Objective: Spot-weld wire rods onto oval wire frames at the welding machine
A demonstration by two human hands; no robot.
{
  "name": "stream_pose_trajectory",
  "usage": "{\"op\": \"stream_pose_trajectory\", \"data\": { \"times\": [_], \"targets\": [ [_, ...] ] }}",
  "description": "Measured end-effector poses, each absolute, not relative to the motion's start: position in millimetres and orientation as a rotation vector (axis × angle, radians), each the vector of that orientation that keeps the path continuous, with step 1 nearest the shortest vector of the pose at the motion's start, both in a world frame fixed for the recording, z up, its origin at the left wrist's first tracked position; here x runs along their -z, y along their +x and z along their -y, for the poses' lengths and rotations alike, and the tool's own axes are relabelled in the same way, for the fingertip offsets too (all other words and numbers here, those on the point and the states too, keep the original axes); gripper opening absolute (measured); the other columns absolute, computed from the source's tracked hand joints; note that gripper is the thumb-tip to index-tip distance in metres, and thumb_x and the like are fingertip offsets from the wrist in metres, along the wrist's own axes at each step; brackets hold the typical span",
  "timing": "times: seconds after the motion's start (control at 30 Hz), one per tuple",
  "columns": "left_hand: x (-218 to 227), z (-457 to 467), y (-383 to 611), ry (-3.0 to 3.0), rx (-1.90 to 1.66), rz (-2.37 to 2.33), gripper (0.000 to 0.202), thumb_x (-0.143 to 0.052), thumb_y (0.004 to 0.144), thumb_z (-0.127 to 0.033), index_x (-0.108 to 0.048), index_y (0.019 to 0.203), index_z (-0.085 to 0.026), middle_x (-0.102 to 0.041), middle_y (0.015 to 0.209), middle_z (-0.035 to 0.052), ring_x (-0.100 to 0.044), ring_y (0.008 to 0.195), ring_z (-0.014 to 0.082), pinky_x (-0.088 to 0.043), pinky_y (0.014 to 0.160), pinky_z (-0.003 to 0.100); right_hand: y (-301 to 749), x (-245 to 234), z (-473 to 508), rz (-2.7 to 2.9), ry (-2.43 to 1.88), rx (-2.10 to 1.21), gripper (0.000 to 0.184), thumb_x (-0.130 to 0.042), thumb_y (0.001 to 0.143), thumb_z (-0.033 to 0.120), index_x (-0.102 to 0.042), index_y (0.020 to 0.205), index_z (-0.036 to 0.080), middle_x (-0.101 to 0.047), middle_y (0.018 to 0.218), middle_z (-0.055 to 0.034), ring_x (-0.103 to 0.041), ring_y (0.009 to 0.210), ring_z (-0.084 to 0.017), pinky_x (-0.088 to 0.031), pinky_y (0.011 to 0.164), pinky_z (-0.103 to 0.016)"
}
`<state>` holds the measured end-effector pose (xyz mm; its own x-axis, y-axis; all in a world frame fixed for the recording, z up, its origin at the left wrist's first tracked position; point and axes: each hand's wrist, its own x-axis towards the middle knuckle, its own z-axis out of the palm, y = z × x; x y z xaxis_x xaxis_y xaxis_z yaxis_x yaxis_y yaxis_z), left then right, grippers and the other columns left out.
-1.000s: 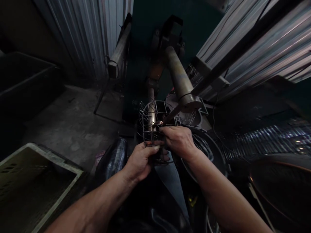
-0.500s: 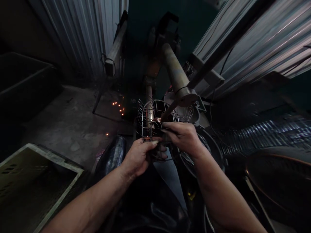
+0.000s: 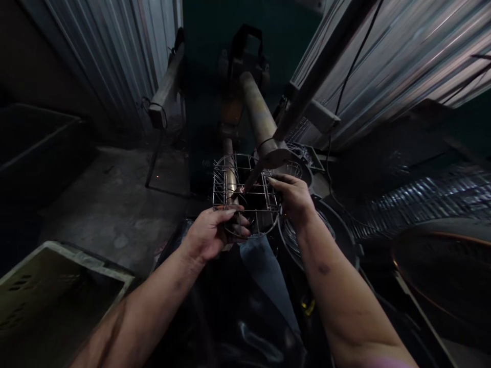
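A round-edged wire basket of thin metal rods sits between the arms of a spot welder. My left hand is closed on its near left edge, thumb on top and fingers underneath among the wires. At the basket's right side, my right hand pinches the wire with thumb and forefinger. The welder's slanting upper electrode reaches down to the basket, its copper-coloured tip close to the cross wires. Beneath, the lower arm runs in through the basket's left part. Whether the tip touches wire I cannot tell.
To the right of my knees stands a round bin holding wire pieces. A plastic crate is at lower left. Stacked shiny wire parts lie at right, near a large round dark container. A cable hangs behind my right hand.
My right hand has moved away from the electrode tip to the basket's right side, and the basket has shifted and shows more fully. The glowing sparks at left have mostly gone. The view has shifted slightly.
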<state>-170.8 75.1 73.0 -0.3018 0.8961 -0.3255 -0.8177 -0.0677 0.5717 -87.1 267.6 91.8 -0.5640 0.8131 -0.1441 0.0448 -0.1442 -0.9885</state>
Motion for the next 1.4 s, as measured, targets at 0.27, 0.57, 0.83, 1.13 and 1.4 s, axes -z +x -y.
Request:
{"op": "stream_pose_trajectory", "data": {
  "times": [0.27, 0.57, 0.83, 1.13, 1.4],
  "targets": [
    [-69, -77, -172, 0.161, -1.690, -0.795, 0.022, -0.053, 0.075, -0.016, -0.063, 0.093, -0.009, -0.066, 0.072, 0.0100, -0.064, 0.059, 0.0213, -0.051, 0.058, 0.037, -86, -91, -267, 1.546, -0.953, -1.801, 0.031, -0.074, 0.053, 0.025, -0.062, 0.078, 0.013, -0.060, 0.056, 0.0005, -0.052, 0.043, -0.010, -0.041, 0.039, -0.021],
    [-68, -41, -174, 0.258, -1.505, -0.906, 0.023, -0.056, 0.072, -0.015, -0.064, 0.092, -0.007, -0.067, 0.068, 0.0111, -0.063, 0.053, 0.0198, -0.049, 0.053, 0.030, -28, -91, -273, 1.737, -0.956, -1.991, 0.039, -0.072, 0.059, 0.032, -0.060, 0.093, 0.017, -0.067, 0.081, -0.0049, -0.060, 0.059, -0.013, -0.045, 0.049, -0.023],
    [-7, 34, -177, 0.399, -0.928, -0.985, 0.033, -0.057, 0.069, -0.018, -0.062, 0.100, -0.009, -0.065, 0.059, 0.0089, -0.059, 0.045, 0.0177, -0.044, 0.044, 0.026, 170, 15, -239, 1.258, -1.443, -1.534, 0.042, -0.059, 0.062, 0.056, -0.061, 0.094, 0.030, -0.055, 0.123, -0.0041, -0.060, 0.097, -0.025, -0.049, 0.072, -0.040],
    [2, 22, -160, 0.423, -1.106, -1.486, 0.054, -0.066, 0.062, -0.015, -0.052, 0.114, -0.014, -0.061, 0.070, -0.0013, -0.053, 0.052, 0.0081, -0.044, 0.051, 0.022, 172, 47, -163, 1.632, -1.701, -1.628, 0.047, -0.071, 0.052, 0.045, -0.068, 0.088, 0.015, -0.068, 0.087, -0.0090, -0.063, 0.076, -0.021, -0.048, 0.070, -0.034],
    [-8, 31, -152, 0.470, -1.081, -1.518, 0.067, -0.062, 0.059, -0.015, -0.048, 0.124, -0.015, -0.066, 0.079, 0.0024, -0.059, 0.063, 0.0132, -0.048, 0.064, 0.030, 58, -12, -187, 2.443, -0.954, -1.118, 0.027, -0.060, 0.068, 0.025, -0.067, 0.093, 0.016, -0.067, 0.090, -0.0038, -0.060, 0.087, -0.018, -0.044, 0.081, -0.029]
  ]
}}
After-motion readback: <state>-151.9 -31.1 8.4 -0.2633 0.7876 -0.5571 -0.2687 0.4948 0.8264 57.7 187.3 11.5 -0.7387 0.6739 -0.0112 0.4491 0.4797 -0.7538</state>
